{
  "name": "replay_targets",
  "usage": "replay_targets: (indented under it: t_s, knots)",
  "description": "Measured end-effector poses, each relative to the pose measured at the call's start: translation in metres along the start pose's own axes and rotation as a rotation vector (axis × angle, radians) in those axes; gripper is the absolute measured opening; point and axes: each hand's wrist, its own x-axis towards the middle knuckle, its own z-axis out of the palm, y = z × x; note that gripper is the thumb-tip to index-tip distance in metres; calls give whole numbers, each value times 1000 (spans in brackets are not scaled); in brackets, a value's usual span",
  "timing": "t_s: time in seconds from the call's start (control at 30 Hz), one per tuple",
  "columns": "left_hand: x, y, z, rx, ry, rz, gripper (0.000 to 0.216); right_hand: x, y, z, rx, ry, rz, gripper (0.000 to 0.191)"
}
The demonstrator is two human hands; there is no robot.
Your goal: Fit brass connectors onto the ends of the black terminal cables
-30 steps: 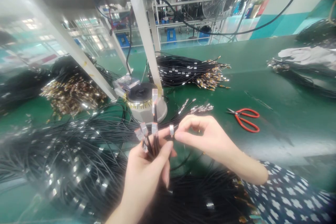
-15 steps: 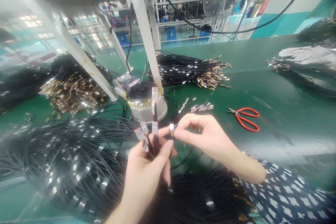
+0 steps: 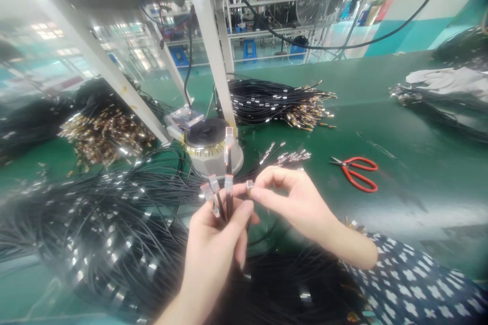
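Observation:
Several black cables (image 3: 229, 205) with silvery metal connector ends stand upright in my left hand (image 3: 215, 246), whose thumb and fingers are closed round them. My right hand (image 3: 292, 198) pinches one small metal cable connector (image 3: 249, 185) between thumb and forefinger. That connector is close to my left fingertips; whether they touch it I cannot tell. Under and to the left of my hands spreads a large heap of black cables (image 3: 114, 244). More silver cable ends (image 3: 293, 156) lie just beyond my right hand.
Red-handled scissors (image 3: 358, 172) lie on the green table (image 3: 400, 127) at right. A grey round device with a black top (image 3: 208, 155) stands behind my left hand, beside a white post (image 3: 208, 35). Bundled cables (image 3: 274, 101) lie behind, brass-ended ones (image 3: 109, 134) at left.
My left hand and its cables have shifted slightly right, closer to the pinched connector. The pinched connector has turned a little, and my right forearm has moved slightly left.

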Motion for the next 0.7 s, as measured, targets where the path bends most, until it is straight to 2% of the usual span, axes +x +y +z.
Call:
replay_targets:
  t_s: [0.2,0.5,0.7]
  knots:
    - [8,7,5,-55,12,10,18,-1,4,-1,-2,-51,-88,18]
    - [9,8,-2,-62,-8,-144,25,0,2,-1,-59,19,-93,12]
    - [13,11,0,-101,19,-149,22,1,10,-6,53,-18,-36,22]
